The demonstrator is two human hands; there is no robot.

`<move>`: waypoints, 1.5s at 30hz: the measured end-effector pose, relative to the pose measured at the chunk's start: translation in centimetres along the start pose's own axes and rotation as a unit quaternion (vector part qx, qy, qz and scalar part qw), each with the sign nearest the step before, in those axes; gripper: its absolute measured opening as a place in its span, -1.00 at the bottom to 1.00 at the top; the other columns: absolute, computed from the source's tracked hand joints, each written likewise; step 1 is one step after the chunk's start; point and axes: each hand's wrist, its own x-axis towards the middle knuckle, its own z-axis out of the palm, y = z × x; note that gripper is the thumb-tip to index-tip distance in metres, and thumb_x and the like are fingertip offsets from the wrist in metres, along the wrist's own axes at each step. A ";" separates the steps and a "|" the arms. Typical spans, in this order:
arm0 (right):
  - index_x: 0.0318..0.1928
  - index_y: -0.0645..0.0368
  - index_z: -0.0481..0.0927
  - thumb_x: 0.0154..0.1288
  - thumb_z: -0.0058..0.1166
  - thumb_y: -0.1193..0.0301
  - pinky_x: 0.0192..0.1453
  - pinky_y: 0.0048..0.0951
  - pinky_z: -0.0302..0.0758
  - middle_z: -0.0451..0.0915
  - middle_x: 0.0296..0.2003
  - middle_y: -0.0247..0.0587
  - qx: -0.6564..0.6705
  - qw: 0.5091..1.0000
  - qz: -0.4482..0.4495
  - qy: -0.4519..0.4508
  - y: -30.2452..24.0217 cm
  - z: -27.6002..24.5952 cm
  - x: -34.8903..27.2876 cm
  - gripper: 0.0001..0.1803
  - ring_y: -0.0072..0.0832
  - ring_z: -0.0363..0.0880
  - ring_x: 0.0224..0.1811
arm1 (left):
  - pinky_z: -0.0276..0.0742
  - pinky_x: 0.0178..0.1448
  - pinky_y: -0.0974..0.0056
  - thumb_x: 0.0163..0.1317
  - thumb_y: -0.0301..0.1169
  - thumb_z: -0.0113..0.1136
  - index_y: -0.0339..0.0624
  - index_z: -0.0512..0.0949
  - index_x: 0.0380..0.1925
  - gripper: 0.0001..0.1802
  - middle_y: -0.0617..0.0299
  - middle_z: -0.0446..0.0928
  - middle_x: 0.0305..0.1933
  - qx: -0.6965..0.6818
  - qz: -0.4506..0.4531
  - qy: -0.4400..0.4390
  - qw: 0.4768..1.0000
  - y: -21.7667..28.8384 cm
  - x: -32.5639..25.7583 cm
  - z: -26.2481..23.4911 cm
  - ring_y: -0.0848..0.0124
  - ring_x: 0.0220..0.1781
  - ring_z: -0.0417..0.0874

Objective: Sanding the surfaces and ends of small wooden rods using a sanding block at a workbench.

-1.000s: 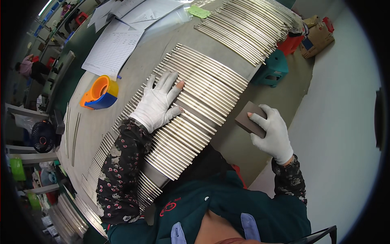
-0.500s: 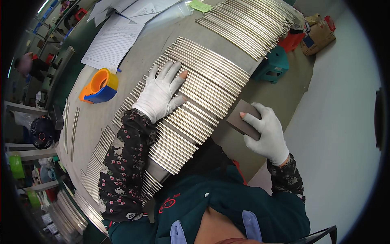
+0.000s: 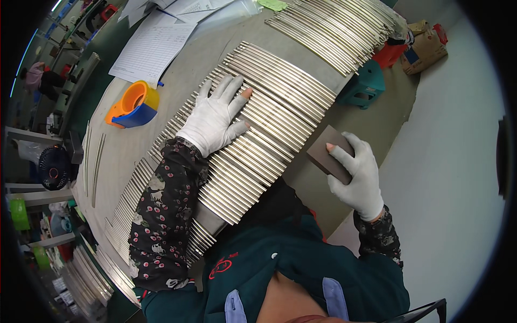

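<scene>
Thin shiny metal rods lie side by side in a long row on the table, their near ends reaching past its edge. My left hand, in a white glove with a bare thumb or fingertip showing, rests flat across the rods with fingers spread. Off the row's right side, above the floor, my right hand grips a grey-brown sanding block. That glove is white too, with one fingertip bare. A gap shows between the block and the rod ends.
A second batch of rods lies at the far right of the table. Left of my hand stand an orange-and-blue tape dispenser and paper sheets. A teal stool and a cardboard box stand beyond the table edge.
The whole view has shifted slightly. My right hand and the block have moved a little to the right and farther off. My left hand stays flat on the rods.
</scene>
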 end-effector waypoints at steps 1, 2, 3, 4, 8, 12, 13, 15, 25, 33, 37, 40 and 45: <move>-0.01 0.05 0.56 -0.24 0.28 0.42 0.02 -0.15 0.49 0.42 0.04 0.14 0.014 0.999 -0.015 0.027 -0.3 0.2 0.0 -0.40 -0.02 0.48 -0.04 | -0.07 0.48 -0.19 0.23 0.13 -0.04 -0.12 0.29 0.27 -0.26 -0.06 0.15 0.41 -0.002 0.004 0.008 1.000 -0.1 0.0 0.0 0.03 0.47 0.10; -0.01 0.01 0.56 -0.25 0.29 0.43 -0.02 -0.15 0.51 0.43 0.04 0.15 0.042 0.998 -0.037 0.013 -1.7 -0.1 0.5 -0.40 -0.02 0.50 -0.04 | -0.07 0.48 -0.19 0.23 0.13 -0.04 -0.12 0.29 0.27 -0.26 -0.06 0.15 0.41 -0.003 0.001 0.007 1.000 -0.2 -0.1 0.1 0.03 0.47 0.10; -0.01 -0.01 0.56 -0.25 0.30 0.43 -0.04 -0.14 0.51 0.43 0.04 0.15 0.078 0.994 -0.077 -0.025 -2.7 0.3 0.7 -0.39 -0.01 0.51 -0.04 | -0.07 0.48 -0.19 0.23 0.14 -0.05 -0.12 0.29 0.27 -0.26 -0.06 0.15 0.41 0.005 0.000 0.003 1.000 -0.2 -0.1 0.2 0.03 0.47 0.10; -0.02 -0.03 0.56 -0.26 0.31 0.42 -0.06 -0.14 0.52 0.43 0.03 0.16 0.115 0.985 -0.116 -0.062 -3.2 0.6 0.7 -0.39 0.00 0.52 -0.05 | -0.07 0.48 -0.18 0.23 0.15 -0.07 -0.12 0.29 0.28 -0.25 -0.05 0.15 0.41 0.013 -0.001 -0.001 1.000 -0.1 -0.1 0.3 0.03 0.47 0.09; 0.02 0.02 0.55 -0.22 0.31 0.42 -0.03 -0.16 0.50 0.44 0.04 0.16 -0.077 0.995 -0.017 0.067 0.4 1.0 1.5 -0.38 -0.02 0.49 -0.02 | -0.09 0.49 -0.18 0.23 0.09 -0.02 -0.09 0.27 0.30 -0.27 -0.03 0.13 0.44 0.015 -0.003 -0.002 1.000 -0.1 0.0 0.2 0.04 0.49 0.07; 0.02 0.02 0.55 -0.23 0.31 0.42 0.02 -0.15 0.48 0.44 0.03 0.15 -0.002 0.996 -0.068 0.063 -1.9 0.9 1.3 -0.38 -0.01 0.48 -0.02 | -0.09 0.50 -0.17 0.25 0.10 -0.05 -0.07 0.27 0.31 -0.28 -0.01 0.13 0.44 0.012 -0.005 -0.008 1.000 0.0 0.6 0.4 0.06 0.50 0.06; 0.02 -0.02 0.55 -0.23 0.31 0.41 0.02 -0.17 0.48 0.41 0.07 0.14 0.063 0.991 -0.114 -0.007 -3.3 1.5 1.0 -0.37 -0.01 0.47 0.00 | -0.09 0.50 -0.17 0.28 0.11 -0.08 -0.06 0.27 0.32 -0.29 0.01 0.13 0.44 0.021 -0.004 -0.006 1.000 -0.1 0.7 0.6 0.07 0.50 0.06; 0.02 -0.05 0.55 -0.23 0.31 0.40 0.05 -0.19 0.47 0.40 0.08 0.15 0.049 0.992 -0.110 -0.039 -4.0 2.2 0.5 -0.38 -0.02 0.45 0.04 | -0.09 0.50 -0.17 0.28 0.11 -0.09 -0.06 0.27 0.32 -0.30 0.02 0.12 0.44 0.021 -0.011 -0.004 1.000 0.0 0.9 0.8 0.07 0.50 0.06; 0.04 0.11 0.56 -0.13 0.20 0.57 0.13 -0.21 0.44 0.41 0.09 0.06 -0.007 0.996 0.039 0.085 -0.5 1.5 -1.0 -0.43 -0.08 0.43 0.06 | -0.06 0.50 -0.16 0.25 0.03 0.06 -0.05 0.16 0.36 -0.25 -0.05 0.06 0.46 -0.064 -0.017 0.082 0.994 -1.3 -3.5 -4.0 0.00 0.50 0.04; 0.06 0.11 0.55 -0.14 0.17 0.59 0.14 -0.21 0.44 0.41 0.09 0.05 -0.011 0.995 0.042 0.093 -1.1 1.6 -1.5 -0.40 -0.08 0.43 0.06 | -0.11 0.47 -0.25 0.19 0.10 0.03 -0.05 0.10 0.39 -0.16 -0.12 0.00 0.48 -0.040 -0.030 -0.086 0.995 -0.2 -12.6 -3.7 -0.11 0.50 0.00; 0.08 0.06 0.54 -0.17 0.19 0.56 0.12 -0.19 0.44 0.40 0.10 0.05 0.009 0.996 0.016 0.084 -3.1 1.8 -1.5 -0.37 -0.04 0.43 0.05 | -0.21 0.48 -0.27 0.26 0.19 -0.12 0.00 0.04 0.42 -0.16 -0.11 -0.03 0.48 -0.022 -0.039 -0.096 0.994 0.1 -12.0 -3.2 -0.09 0.52 -0.06; 0.07 0.02 0.53 -0.20 0.24 0.53 0.09 -0.17 0.45 0.38 0.11 0.07 0.012 0.997 -0.011 0.074 -4.7 2.2 -1.6 -0.35 -0.02 0.44 0.03 | -0.22 0.48 -0.27 0.28 0.23 -0.19 0.02 0.04 0.42 -0.17 -0.09 -0.03 0.49 -0.016 -0.034 -0.076 0.996 0.0 -11.2 -2.9 -0.06 0.53 -0.06; 0.07 -0.02 0.53 -0.23 0.31 0.46 0.06 -0.16 0.46 0.36 0.12 0.11 -0.008 0.999 -0.032 0.043 -6.3 2.6 -1.5 -0.33 -0.03 0.45 0.02 | -0.13 0.48 -0.25 0.20 0.13 0.00 -0.06 0.20 0.34 -0.21 -0.03 0.07 0.45 -0.013 -0.035 -0.034 0.999 0.4 -10.8 -2.1 -0.01 0.50 0.03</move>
